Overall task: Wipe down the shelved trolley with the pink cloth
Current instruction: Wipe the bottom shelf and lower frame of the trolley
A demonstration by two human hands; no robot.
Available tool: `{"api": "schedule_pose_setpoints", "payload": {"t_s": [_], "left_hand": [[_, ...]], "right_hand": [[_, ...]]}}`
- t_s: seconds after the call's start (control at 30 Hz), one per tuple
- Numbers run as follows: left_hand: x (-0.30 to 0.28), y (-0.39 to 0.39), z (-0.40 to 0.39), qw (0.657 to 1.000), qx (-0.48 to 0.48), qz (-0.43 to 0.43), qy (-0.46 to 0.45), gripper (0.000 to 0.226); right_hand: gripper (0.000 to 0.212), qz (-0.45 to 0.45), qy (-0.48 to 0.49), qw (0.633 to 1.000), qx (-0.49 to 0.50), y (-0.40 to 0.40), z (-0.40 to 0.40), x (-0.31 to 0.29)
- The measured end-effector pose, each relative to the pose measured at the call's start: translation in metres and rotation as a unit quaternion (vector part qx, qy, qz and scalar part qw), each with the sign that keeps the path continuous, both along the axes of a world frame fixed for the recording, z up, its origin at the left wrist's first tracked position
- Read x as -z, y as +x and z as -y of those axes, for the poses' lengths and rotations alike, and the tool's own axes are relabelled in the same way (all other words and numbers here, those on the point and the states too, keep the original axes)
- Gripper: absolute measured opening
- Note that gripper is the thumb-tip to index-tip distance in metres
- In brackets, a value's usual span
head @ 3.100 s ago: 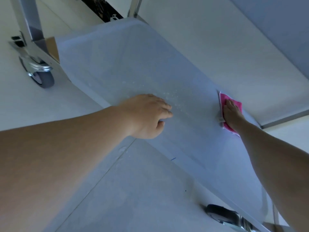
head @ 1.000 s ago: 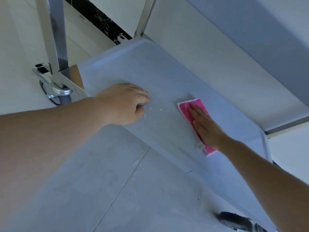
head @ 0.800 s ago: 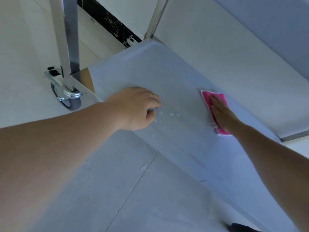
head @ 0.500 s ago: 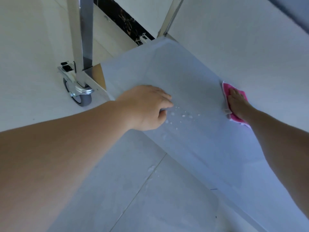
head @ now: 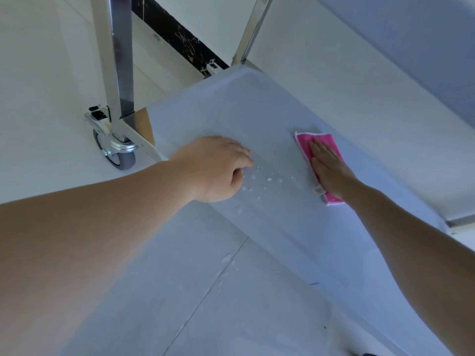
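The right hand [head: 327, 170] presses flat, fingers straight, on the pink cloth [head: 320, 156], which lies on the trolley's bottom shelf [head: 231, 109]. The left hand [head: 218, 168] grips that shelf's near edge with curled fingers. Between them, white droplets [head: 267, 179] dot the shelf. A caster wheel [head: 117, 152] sits at its left corner.
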State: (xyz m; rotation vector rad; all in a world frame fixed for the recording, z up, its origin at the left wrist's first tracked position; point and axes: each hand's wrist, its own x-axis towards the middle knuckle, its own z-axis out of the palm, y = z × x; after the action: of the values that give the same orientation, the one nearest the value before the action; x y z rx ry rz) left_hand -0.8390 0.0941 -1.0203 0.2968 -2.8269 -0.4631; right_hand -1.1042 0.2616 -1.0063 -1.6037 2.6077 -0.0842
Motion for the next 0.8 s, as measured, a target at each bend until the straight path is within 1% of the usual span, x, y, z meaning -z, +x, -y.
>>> {"api": "schedule_pose_setpoints", "payload": {"t_s": [0.07, 0.1, 0.17, 0.3, 0.4, 0.47, 0.57, 0.7, 0.8], "left_hand": [[0.0, 0.0, 0.0, 1.0, -0.002, -0.003, -0.003, 0.044], [0.0, -0.001, 0.0, 1.0, -0.003, -0.003, -0.003, 0.044], [0.0, -0.001, 0.0, 1.0, -0.005, 0.001, -0.002, 0.045], [0.0, 0.001, 0.001, 1.0, -0.003, 0.007, 0.003, 0.046], [-0.003, 0.002, 0.002, 1.0, 0.007, 0.009, 0.012, 0.045], [-0.005, 0.002, 0.002, 1.0, 0.009, 0.001, 0.02, 0.044], [-0.005, 0.0, 0.002, 1.0, 0.01, -0.008, 0.019, 0.043], [-0.003, 0.0, 0.003, 1.0, 0.013, -0.013, 0.021, 0.043], [-0.007, 0.003, 0.005, 0.998, 0.045, 0.015, 0.038, 0.044]], "right_hand": [[0.048, -0.068, 0.062, 0.995, -0.035, 0.016, -0.007, 0.003], [0.048, -0.076, 0.078, 0.993, -0.04, 0.023, -0.01, 0.004], [0.048, -0.053, 0.076, 0.995, -0.035, 0.045, -0.016, 0.002], [0.049, 0.008, 0.067, 0.994, -0.081, 0.095, -0.029, -0.004], [0.052, 0.028, 0.087, 0.989, -0.117, 0.131, -0.041, -0.008], [0.051, 0.041, 0.08, 0.986, -0.141, 0.152, -0.048, -0.009], [0.052, 0.046, 0.081, 0.983, -0.156, 0.17, -0.054, -0.009], [0.053, 0.032, 0.107, 0.984, -0.14, 0.175, -0.052, -0.013], [0.054, 0.02, 0.125, 0.983, -0.134, 0.177, -0.052, -0.016]]}}
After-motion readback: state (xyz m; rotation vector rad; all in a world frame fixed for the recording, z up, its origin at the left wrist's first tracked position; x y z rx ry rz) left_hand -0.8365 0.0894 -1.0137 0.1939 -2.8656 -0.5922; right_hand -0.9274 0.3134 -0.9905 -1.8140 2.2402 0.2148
